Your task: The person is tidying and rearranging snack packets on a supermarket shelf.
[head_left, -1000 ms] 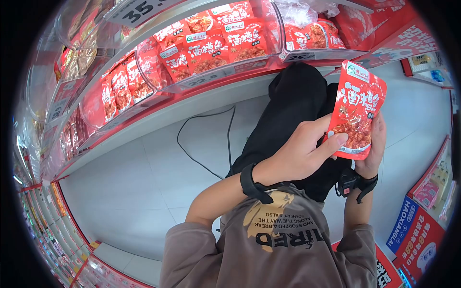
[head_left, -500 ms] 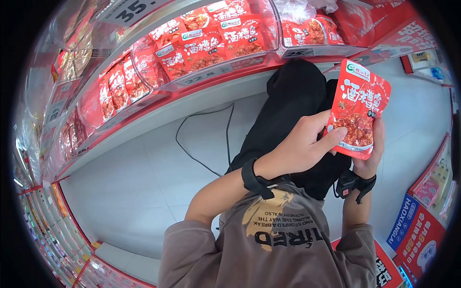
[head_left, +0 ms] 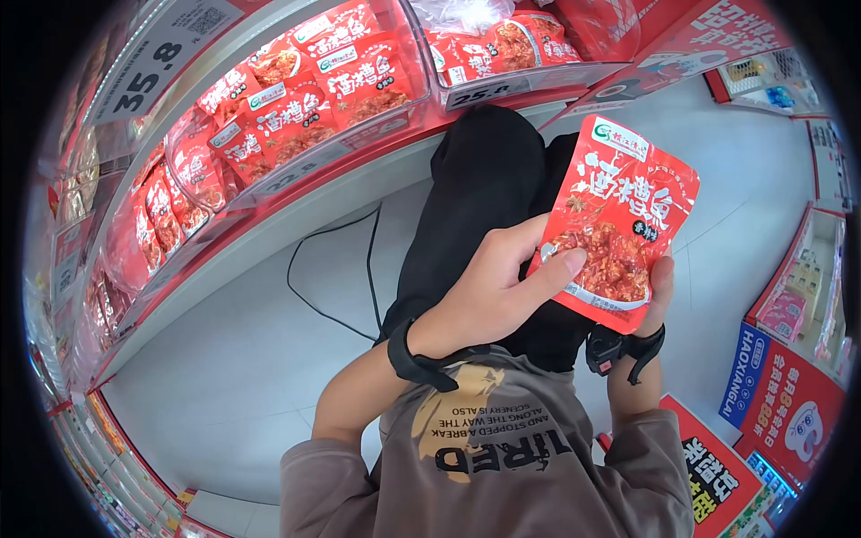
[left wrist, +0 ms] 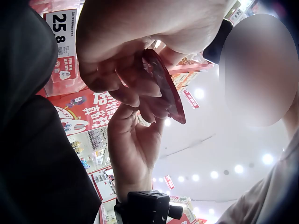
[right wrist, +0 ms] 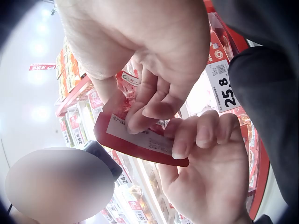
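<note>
In the head view, both hands hold up a red food pouch (head_left: 619, 202) with white Chinese lettering and a picture of the food on its front. The left hand (head_left: 498, 287) grips its lower left side, thumb across the front and fingers behind. At the lower right edge, the right hand (head_left: 659, 296) holds it, with most of its fingers hidden by the pouch. Seen from below in the right wrist view, fingers of both hands bend against the back of the pouch (right wrist: 135, 137), beside a white printed label.
A shelf with clear plastic bins (head_left: 341, 139) of matching red pouches runs along the front and left. Price tags (head_left: 157, 67) line its edges. The person's dark-trousered leg (head_left: 484, 188) reaches toward it. A black cable (head_left: 309, 300) lies on the pale floor (head_left: 233, 359).
The head view has swung, so the shelf, body and hands sit further left. The pouch looks larger and leans more to the right. Both hands keep their hold.
</note>
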Demonstrator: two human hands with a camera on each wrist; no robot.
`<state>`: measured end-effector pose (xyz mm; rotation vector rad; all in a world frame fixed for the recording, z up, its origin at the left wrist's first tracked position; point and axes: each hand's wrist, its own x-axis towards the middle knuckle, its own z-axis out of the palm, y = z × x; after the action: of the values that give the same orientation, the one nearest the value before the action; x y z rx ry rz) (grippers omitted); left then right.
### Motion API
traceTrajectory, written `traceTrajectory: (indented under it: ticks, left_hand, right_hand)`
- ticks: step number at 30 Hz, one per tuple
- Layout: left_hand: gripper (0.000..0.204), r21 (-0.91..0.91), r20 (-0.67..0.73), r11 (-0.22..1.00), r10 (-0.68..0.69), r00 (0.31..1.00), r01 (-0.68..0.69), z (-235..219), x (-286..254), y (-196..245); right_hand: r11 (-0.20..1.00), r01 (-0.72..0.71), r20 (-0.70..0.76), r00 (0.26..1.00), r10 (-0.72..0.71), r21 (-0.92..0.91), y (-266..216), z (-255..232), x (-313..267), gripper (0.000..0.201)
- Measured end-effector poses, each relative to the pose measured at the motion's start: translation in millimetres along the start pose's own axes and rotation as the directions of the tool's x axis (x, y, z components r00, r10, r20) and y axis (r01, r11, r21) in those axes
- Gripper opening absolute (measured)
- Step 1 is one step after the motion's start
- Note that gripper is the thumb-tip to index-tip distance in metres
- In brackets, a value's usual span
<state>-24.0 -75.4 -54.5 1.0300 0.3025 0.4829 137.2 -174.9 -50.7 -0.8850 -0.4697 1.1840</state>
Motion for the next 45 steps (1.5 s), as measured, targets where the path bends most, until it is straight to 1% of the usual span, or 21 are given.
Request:
traceTrajectory:
  ticks: [3, 4, 7, 8, 11, 15, 17, 19, 22, 25, 29, 31, 32, 33, 35, 37, 38, 39, 41, 44, 45]
  left_hand:
    - [0.035, 0.014, -0.021, 1.0, -0.003, 1.0, 0.004, -2, 1, 0]
    - [0.036, 0.022, -0.034, 1.0, -0.003, 0.999, 0.004, -4, 1, 2]
    - [0.032, 0.047, -0.102, 0.998, 0.04, 0.994, -0.035, -4, 3, 3]
    - [0.031, 0.057, -0.129, 0.997, 0.063, 0.99, -0.056, -4, 4, 3]
    - [0.031, -0.022, -0.19, 0.998, 0.056, 0.98, -0.061, -4, 7, -6]
    - [0.035, 0.053, -0.189, 0.999, 0.02, 0.982, -0.01, -6, 10, -12]
    - [0.035, 0.102, -0.182, 0.995, 0.029, 0.983, -0.01, -6, 11, -14]
    - [0.034, 0.104, -0.191, 0.995, 0.027, 0.981, -0.007, -2, 12, -14]
    - [0.032, 0.086, -0.193, 0.996, 0.008, 0.981, 0.009, 2, 11, -13]
    - [0.03, 0.08, -0.218, 0.997, 0.002, 0.976, 0.016, 7, 11, -12]
    - [0.029, 0.13, -0.189, 0.989, -0.052, 0.981, 0.077, 6, 11, -13]
    - [0.028, 0.079, -0.154, 0.996, -0.034, 0.988, 0.047, 8, 14, -8]
    - [0.028, 0.092, -0.142, 0.996, 0.006, 0.99, 0.007, 4, 15, -6]
    - [0.029, 0.115, -0.15, 0.993, 0.043, 0.988, -0.026, -1, 20, 1]
    - [0.026, 0.245, -0.159, 0.963, 0.153, 0.975, -0.111, -12, 37, 18]
    - [0.018, 0.544, -0.189, 0.816, 0.346, 0.919, -0.196, -23, 66, 31]
    - [0.017, 0.74, -0.144, 0.646, 0.428, 0.892, -0.19, -25, 81, 45]
    - [0.014, 0.801, -0.151, 0.575, 0.466, 0.872, -0.169, -28, 95, 51]
    - [0.016, 0.968, -0.006, 0.217, 0.527, 0.85, -0.128, -45, 123, 53]
    - [0.022, 0.998, -0.013, 0.056, 0.586, 0.81, -0.024, -67, 150, 37]
    - [0.027, 0.999, -0.016, 0.035, 0.597, 0.802, -0.006, -87, 159, 16]
  right_hand:
    - [0.999, -0.046, 0.022, 0.999, 0.046, 0.018, 0, -4, 3, 0.07]
    - [0.998, -0.055, 0.063, 0.997, 0.053, 0.035, 1, -7, 5, 0.064]
    - [0.999, -0.036, 0.067, 0.997, 0.035, 0.009, 5, -4, 12, 0.058]
    - [0.999, -0.031, 0.111, 0.993, 0.031, 0.004, 5, -5, 14, 0.049]
    - [0.995, -0.089, 0.051, 0.995, 0.092, -0.044, 6, -3, 24, 0.044]
    - [0.989, -0.117, -0.021, 0.993, 0.116, -0.093, 4, 2, 27, 0.04]
    - [0.988, -0.109, -0.003, 0.994, 0.11, -0.109, 2, 4, 24, 0.04]
    - [0.987, -0.1, 0.006, 0.995, 0.102, -0.129, 2, 3, 21, 0.041]
    - [0.983, -0.122, -0.061, 0.992, 0.115, -0.137, 1, 3, 14, 0.042]
    - [0.971, -0.175, 0.082, 0.978, 0.19, -0.161, -3, -10, 8, 0.038]
    - [0.956, -0.203, -0.004, 0.978, 0.207, -0.212, -1, -11, 3, 0.033]
    - [0.961, -0.162, 0.011, 0.986, 0.168, -0.225, -6, -13, 5, 0.031]
    - [0.964, -0.123, 0.0, 0.992, 0.127, -0.236, -10, -15, 6, 0.031]
    - [0.964, -0.086, -0.03, 0.996, 0.081, -0.253, -17, -15, 9, 0.032]
    - [0.965, -0.002, -0.038, 0.999, -0.008, -0.261, -39, -11, 22, 0.033]
    - [0.946, 0.105, 0.024, 0.994, -0.103, -0.307, -63, -11, 46, 0.032]
    - [0.933, 0.156, 0.052, 0.988, -0.147, -0.326, -77, -7, 56, 0.032]
    - [0.914, 0.197, 0.089, 0.98, -0.177, -0.355, -88, 0, 68, 0.031]
    - [0.866, 0.291, 0.174, 0.955, -0.24, -0.407, -122, 26, 95, 0.029]
    - [0.81, 0.412, 0.177, 0.911, -0.373, -0.417, -150, 82, 130, 0.026]
    - [0.735, 0.462, 0.221, 0.886, -0.408, -0.496, -154, 86, 148, 0.026]
